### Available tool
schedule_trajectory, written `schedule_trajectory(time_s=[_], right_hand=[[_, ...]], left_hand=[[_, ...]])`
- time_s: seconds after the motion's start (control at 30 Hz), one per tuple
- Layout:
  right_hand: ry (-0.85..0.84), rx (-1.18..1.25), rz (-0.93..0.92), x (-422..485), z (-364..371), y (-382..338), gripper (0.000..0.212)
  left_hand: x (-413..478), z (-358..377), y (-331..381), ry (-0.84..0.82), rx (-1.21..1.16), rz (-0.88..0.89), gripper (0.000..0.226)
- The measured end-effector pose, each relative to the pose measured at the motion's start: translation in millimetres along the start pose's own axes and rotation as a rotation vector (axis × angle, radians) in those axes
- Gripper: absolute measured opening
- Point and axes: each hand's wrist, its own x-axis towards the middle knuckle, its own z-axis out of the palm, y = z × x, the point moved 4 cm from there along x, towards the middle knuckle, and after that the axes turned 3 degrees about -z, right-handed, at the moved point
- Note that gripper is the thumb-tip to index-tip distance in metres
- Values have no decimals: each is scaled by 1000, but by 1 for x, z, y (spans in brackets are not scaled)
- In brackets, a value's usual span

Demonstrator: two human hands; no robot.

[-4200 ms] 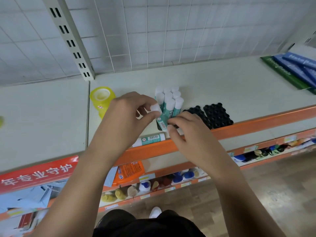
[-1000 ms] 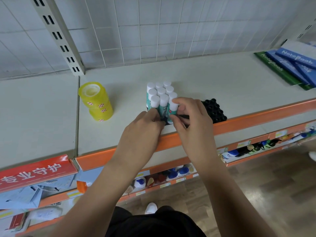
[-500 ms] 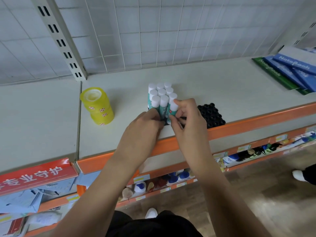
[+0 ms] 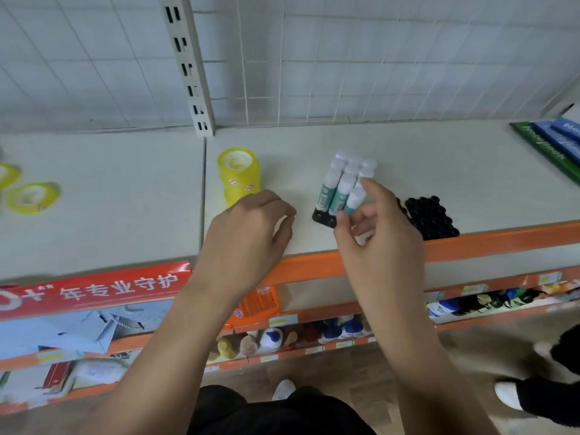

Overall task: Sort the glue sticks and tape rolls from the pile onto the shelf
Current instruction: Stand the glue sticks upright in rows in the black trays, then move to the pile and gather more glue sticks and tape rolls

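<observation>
Several white-capped teal glue sticks (image 4: 337, 183) stand upright in a black holder tray (image 4: 323, 217) on the pale shelf (image 4: 439, 171). My right hand (image 4: 373, 227) pinches the front-right glue stick (image 4: 354, 200) of that cluster between thumb and fingers. My left hand (image 4: 248, 233) hovers to the left of the cluster with fingers loosely curled, holding nothing. A stack of yellow tape rolls (image 4: 239, 175) stands just behind my left hand. Two loose yellow tape rolls (image 4: 31, 197) lie on the left shelf section.
A second black studded tray (image 4: 431, 218) sits right of the glue sticks. Green and blue notebooks (image 4: 552, 146) lie at the far right. An orange rail (image 4: 470, 243) edges the shelf front. A slotted upright post (image 4: 188, 67) and wire grid back the shelf. Another person's feet (image 4: 533, 394) stand at lower right.
My left hand has drawn away leftward from the glue sticks, while my right hand stays pinching the front-right stick. The camera has turned left, revealing loose tape rolls on the left section.
</observation>
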Motion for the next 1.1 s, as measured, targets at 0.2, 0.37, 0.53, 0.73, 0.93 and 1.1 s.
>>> schedule_trajectory(time_s=[0.2,0.37,0.53,0.73,0.93,1.1], right_hand=[[17,-9,46,6,20,-45,39],[-187,17,-69,-18,71,-105,23],[-335,53,-155,-38,121,-166,30],[-414,113,-251,-53,182,-251,30],[-462,154,-301,-65,234,-315,26],[-491,177,-336,-71,255,-347,23]], left_hand=[[-20,-34,-47,-19,52,-81,21],[-38,-60,-77,-41,86,-49,24],[-65,-105,-133,-17,184,-97,23],[-109,-169,-214,31,255,-204,22],[-144,-216,-275,31,296,-280,20],[-156,-235,-305,45,305,-322,22]])
